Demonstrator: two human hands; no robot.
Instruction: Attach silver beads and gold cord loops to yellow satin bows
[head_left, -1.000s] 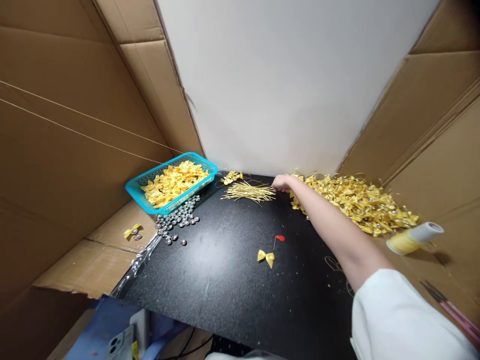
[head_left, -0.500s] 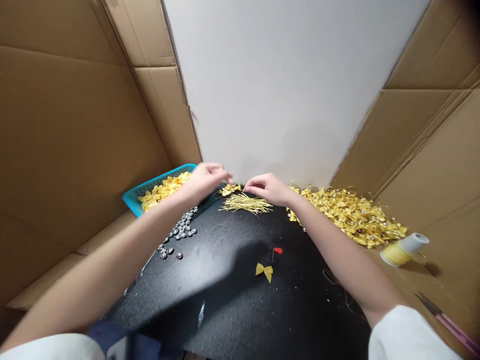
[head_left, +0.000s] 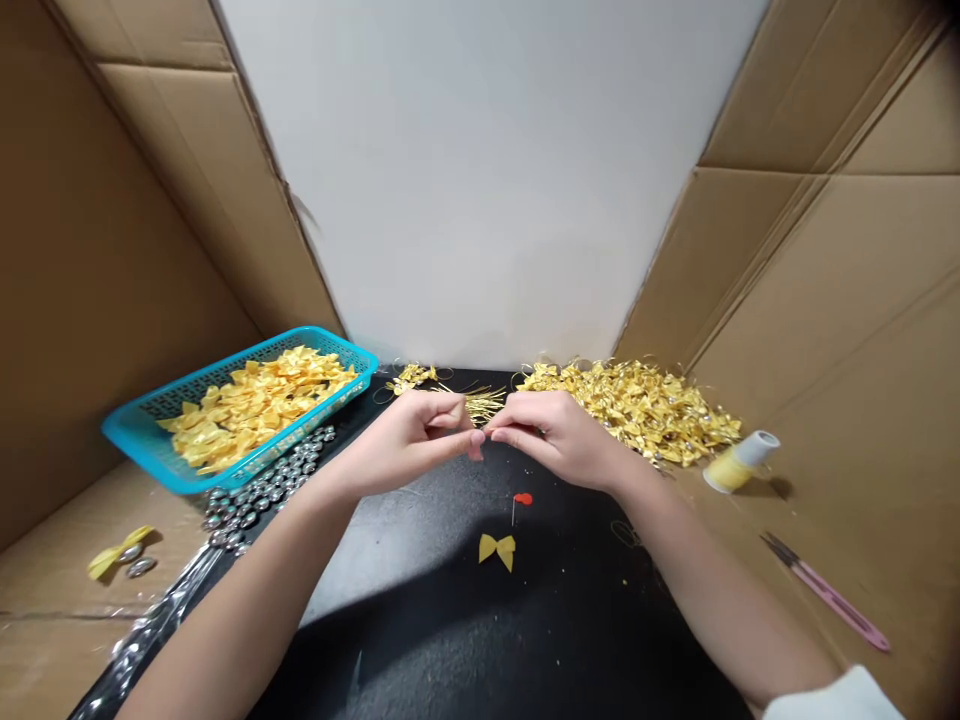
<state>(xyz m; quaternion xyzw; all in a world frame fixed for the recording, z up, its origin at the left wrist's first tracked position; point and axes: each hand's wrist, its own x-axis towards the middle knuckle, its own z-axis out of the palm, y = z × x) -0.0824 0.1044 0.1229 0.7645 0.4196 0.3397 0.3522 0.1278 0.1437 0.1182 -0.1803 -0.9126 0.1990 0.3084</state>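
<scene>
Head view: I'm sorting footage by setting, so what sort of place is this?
Likely a small craft-assembly workstation, judging by the turquoise plastic basket of yellow ribbon bows, the loose, shiny silver beads and the pile of thin gold strands.

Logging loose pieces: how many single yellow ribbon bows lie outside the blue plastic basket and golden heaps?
2: one yellow ribbon bow on the black tabletop, a second bow on brown cardboard at left. Others may be hidden.

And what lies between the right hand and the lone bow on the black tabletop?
In the head view, a thin pin with a red top shows between the right hand and the yellow bow, nearer the bow.
</scene>
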